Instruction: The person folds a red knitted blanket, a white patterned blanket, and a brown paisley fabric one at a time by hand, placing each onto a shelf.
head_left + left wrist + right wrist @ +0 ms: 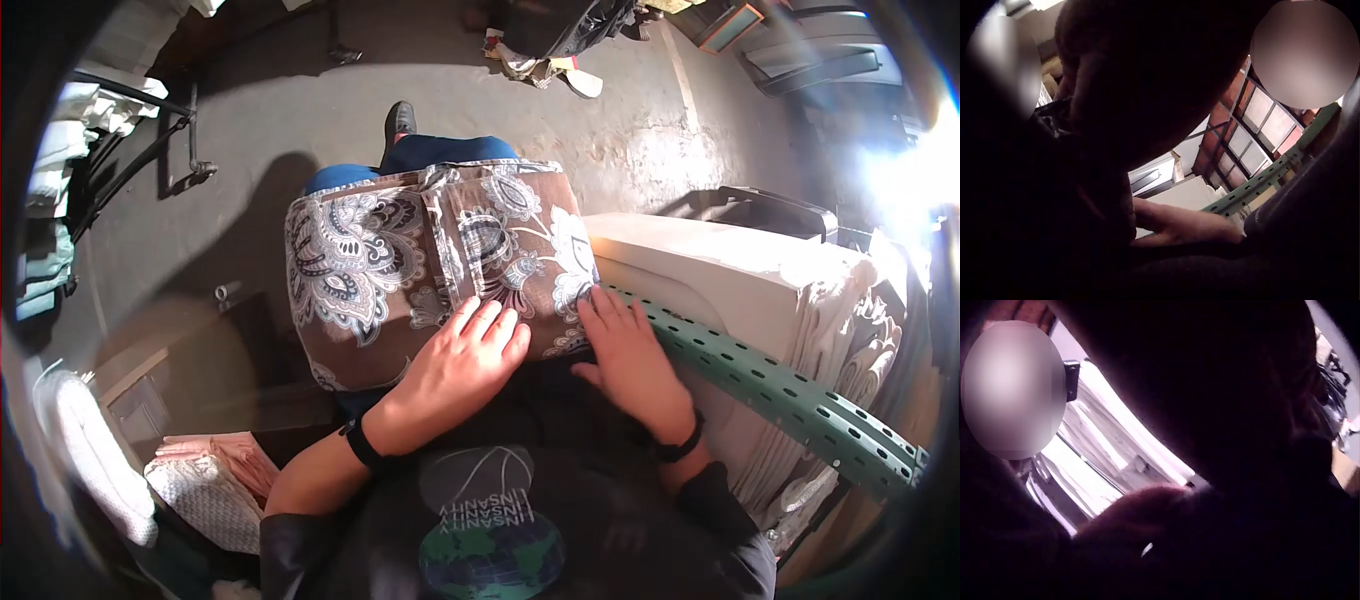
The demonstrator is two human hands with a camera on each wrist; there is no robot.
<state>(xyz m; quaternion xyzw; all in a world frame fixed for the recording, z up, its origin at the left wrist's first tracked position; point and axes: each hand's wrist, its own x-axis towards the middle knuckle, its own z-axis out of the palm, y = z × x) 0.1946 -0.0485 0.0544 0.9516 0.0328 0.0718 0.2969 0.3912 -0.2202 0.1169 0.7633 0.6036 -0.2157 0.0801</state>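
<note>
A folded brown cloth (390, 280) with a white and grey paisley flower print lies across the person's lap. My left hand (465, 350) rests on its near edge at the middle, fingers stretched forward over the fabric. At the cloth's near right corner lies my right hand (635, 360), fingers extended and thumb held apart. Neither hand grips the fabric. The left wrist view is mostly dark, with the right hand (1179, 225) lit in its lower middle. In the right wrist view, deep shadow hides most of the hand.
A green perforated metal beam (770, 385) runs along the right, beside a stack of folded white cloth (700, 265). Pink folded cloth (225, 455) and a white textured one (205, 500) sit at lower left. A metal rack (190, 130) stands at far left.
</note>
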